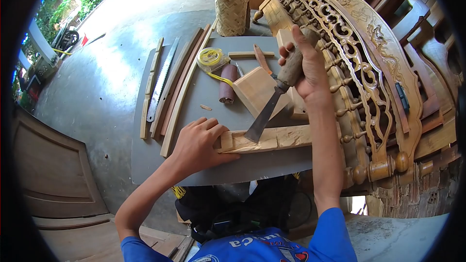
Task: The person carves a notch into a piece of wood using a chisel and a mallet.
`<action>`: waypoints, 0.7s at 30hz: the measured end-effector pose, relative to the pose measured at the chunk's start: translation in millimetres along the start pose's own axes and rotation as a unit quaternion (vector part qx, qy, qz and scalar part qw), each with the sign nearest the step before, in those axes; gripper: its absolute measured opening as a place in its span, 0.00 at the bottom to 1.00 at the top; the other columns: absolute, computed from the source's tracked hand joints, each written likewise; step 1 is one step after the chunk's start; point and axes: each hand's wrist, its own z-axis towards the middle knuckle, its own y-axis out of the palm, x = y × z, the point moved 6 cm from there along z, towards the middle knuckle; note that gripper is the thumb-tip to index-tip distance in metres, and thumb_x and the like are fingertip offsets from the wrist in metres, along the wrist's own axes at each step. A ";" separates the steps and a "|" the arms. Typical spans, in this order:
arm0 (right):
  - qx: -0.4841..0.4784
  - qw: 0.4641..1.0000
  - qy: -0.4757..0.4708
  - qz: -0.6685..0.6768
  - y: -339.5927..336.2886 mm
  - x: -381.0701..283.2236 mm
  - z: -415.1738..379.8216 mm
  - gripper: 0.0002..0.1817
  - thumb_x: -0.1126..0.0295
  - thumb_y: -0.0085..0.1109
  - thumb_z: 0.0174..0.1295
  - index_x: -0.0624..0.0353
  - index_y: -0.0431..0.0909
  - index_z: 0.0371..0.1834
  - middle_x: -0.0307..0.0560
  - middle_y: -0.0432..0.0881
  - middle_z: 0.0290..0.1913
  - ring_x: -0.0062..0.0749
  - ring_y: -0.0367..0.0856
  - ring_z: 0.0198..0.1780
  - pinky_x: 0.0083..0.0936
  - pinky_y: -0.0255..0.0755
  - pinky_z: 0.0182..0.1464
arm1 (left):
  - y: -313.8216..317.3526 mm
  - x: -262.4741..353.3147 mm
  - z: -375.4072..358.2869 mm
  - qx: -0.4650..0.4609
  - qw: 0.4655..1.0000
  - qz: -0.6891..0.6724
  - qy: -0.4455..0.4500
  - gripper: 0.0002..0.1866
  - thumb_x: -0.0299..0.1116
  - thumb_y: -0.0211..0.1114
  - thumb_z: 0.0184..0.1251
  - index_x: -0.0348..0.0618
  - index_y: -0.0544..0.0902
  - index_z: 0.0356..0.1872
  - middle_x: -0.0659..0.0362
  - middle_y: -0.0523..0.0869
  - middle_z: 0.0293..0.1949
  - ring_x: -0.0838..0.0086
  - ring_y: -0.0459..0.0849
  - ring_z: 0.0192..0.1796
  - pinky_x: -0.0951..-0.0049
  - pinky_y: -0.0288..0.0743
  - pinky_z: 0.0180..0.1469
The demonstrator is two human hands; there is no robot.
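A pale wooden piece with a rough, chipped face (276,139) lies along the near side of the grey table (204,170). My left hand (201,143) is wrapped round its left end. Raised above the right part of the table, my right hand (310,65) grips the thick wooden handle of a chisel (264,116). The flat metal blade slants down to the left, and its tip is at the chipped face of the piece. Just behind the blade sits a wooden block (259,90). One small wood chip (206,107) lies near my left hand.
Wooden strips (182,85) and a saw blade (163,80) lie at the table's left. Behind the block are a tape measure (211,58), a brown roll (227,85) and a brush-like tool (262,59). Carved furniture (374,68) stands close on the right; a pillar (232,2) rises behind.
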 end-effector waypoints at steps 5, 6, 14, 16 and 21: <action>0.015 0.999 -0.041 -0.020 10.9 8.2 11.0 0.20 0.57 0.66 0.49 0.57 0.66 0.32 0.40 0.70 0.25 0.22 0.72 0.18 0.20 0.69 0.14 | -0.3 -0.9 1.3 -0.003 1.000 -0.002 0.013 0.24 0.51 0.72 0.38 0.40 0.81 0.31 0.57 0.79 0.28 0.63 0.79 0.35 0.67 0.72 0.39; 0.007 0.999 -0.036 -0.036 15.6 13.6 17.2 0.21 0.61 0.65 0.50 0.59 0.63 0.35 0.41 0.69 0.23 0.21 0.70 0.15 0.19 0.67 0.11 | -0.4 -2.3 2.5 -0.008 1.000 -0.006 0.019 0.24 0.51 0.72 0.38 0.41 0.81 0.31 0.57 0.78 0.28 0.63 0.79 0.35 0.67 0.72 0.39; -0.078 0.990 -0.019 -0.119 46.6 41.7 36.4 0.19 0.73 0.59 0.46 0.62 0.60 0.39 0.44 0.68 0.23 0.24 0.71 0.16 0.22 0.69 0.12 | -3.1 -7.1 8.0 -0.013 0.997 -0.017 0.069 0.25 0.51 0.74 0.34 0.42 0.82 0.30 0.60 0.77 0.24 0.67 0.78 0.29 0.69 0.72 0.33; -0.087 0.989 -0.018 -0.118 50.5 46.0 37.4 0.19 0.74 0.57 0.46 0.62 0.60 0.39 0.44 0.69 0.23 0.24 0.70 0.16 0.22 0.69 0.12 | -1.8 -8.4 8.8 -0.011 0.997 -0.019 0.073 0.24 0.51 0.74 0.34 0.43 0.82 0.30 0.60 0.76 0.24 0.67 0.77 0.29 0.70 0.72 0.32; -0.151 0.981 0.011 -0.123 67.8 61.8 42.6 0.18 0.76 0.56 0.47 0.61 0.59 0.39 0.44 0.69 0.23 0.23 0.70 0.16 0.22 0.69 0.13 | -1.5 -8.8 8.7 -0.010 0.996 -0.034 0.085 0.23 0.50 0.72 0.35 0.44 0.81 0.29 0.60 0.77 0.24 0.66 0.78 0.32 0.69 0.72 0.35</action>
